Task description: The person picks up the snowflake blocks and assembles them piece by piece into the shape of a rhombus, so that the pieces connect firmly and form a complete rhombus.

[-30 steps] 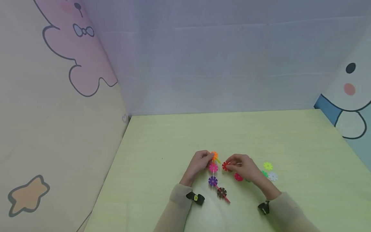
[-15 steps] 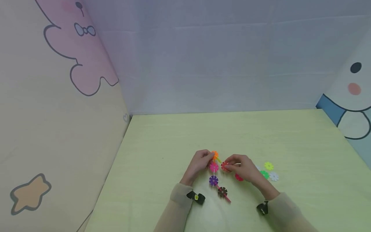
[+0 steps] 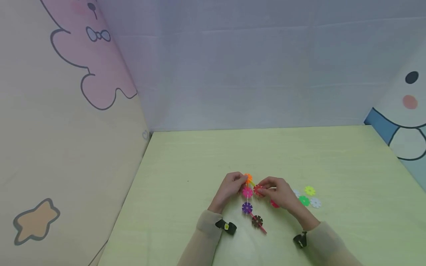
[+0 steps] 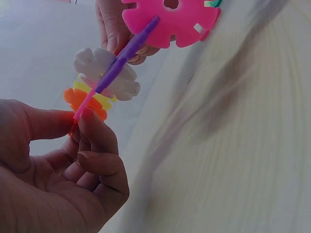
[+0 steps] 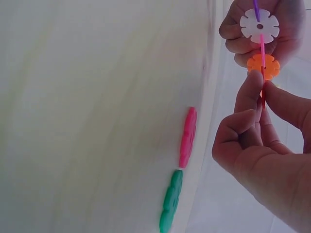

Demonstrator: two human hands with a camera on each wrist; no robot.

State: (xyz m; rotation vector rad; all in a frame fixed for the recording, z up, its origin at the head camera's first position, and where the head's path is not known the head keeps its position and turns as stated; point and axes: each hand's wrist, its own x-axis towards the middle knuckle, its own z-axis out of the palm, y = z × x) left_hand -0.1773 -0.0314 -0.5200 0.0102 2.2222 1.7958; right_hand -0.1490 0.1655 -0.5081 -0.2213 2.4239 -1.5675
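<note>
My left hand (image 3: 229,186) pinches an orange snowflake disc (image 3: 248,177) at the top of a linked chain. Below it run a pink disc (image 3: 247,192), a purple disc (image 3: 247,208) and a brown disc (image 3: 257,221), joined through discs seen edge-on. A yellow disc (image 3: 252,183) slants from the orange one to a red disc (image 3: 257,190), pinched by my right hand (image 3: 277,189). They appear to meet; whether their slots interlock cannot be told. A white disc (image 4: 92,63) shows in the left wrist view above the orange one. Fingertips partly hide the held discs.
Loose discs lie right of my right hand on the pale table (image 3: 206,147): yellow (image 3: 310,190), green (image 3: 304,201) and white (image 3: 315,202). Another white one and a pinkish-red disc (image 3: 274,204) are partly hidden by that hand. Printed walls border the table.
The red disc in my right hand has come up against the yellow disc, closing a small gap. My left hand stays at the orange disc. The camera view has shifted slightly.
</note>
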